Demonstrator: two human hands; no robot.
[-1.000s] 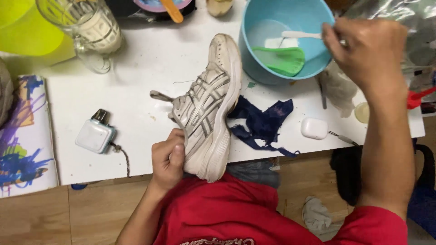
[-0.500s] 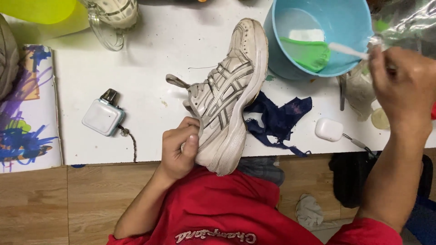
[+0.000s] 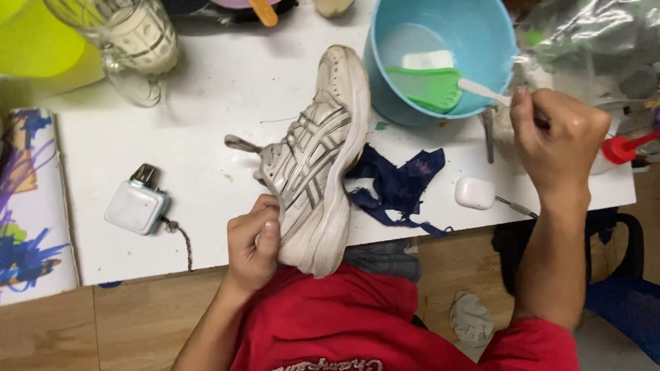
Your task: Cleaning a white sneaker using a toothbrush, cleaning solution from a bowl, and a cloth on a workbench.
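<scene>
Sneaker pinched at heel by left hand; right hand clamps brush. Risk: tipping blue basin.

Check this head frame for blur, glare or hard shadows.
Head view: lighting even and soft, with only a faint shadow beside the shoe; the left hand and shoe are sharp; the right hand on the brush is slightly soft; glare on the plastic bag at top right.
</scene>
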